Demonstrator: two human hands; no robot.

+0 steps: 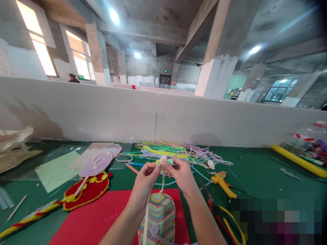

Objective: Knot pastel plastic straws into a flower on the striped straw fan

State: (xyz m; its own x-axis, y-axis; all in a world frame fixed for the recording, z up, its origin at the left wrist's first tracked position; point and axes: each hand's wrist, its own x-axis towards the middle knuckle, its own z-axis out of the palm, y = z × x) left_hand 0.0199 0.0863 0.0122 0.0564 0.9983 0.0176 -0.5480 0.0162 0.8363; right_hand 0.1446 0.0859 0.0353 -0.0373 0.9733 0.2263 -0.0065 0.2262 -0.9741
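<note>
My left hand (148,173) and my right hand (180,173) meet above the work surface, fingers pinched on a small fluffy flower (164,159) that looks made of pipe cleaners. Its rounded petals are cream, yellow and mint green. A cream pipe cleaner (146,217) hangs past my left wrist, and a shorter end dangles between the hands. Below them lies a striped pastel oval piece (162,207) with a lilac coil on it, partly hidden by my left forearm. It rests on a red sheet (102,217).
Behind the hands lies a heap of coloured pipe cleaners (163,149). To the right are red-and-yellow scissors (222,217), a yellow glue gun (222,183), a yellow roll (298,161) and a plastic jar (311,143). Left sit a red fan-shaped piece (87,194) and a lilac one (100,161). A white partition (102,112) stands behind.
</note>
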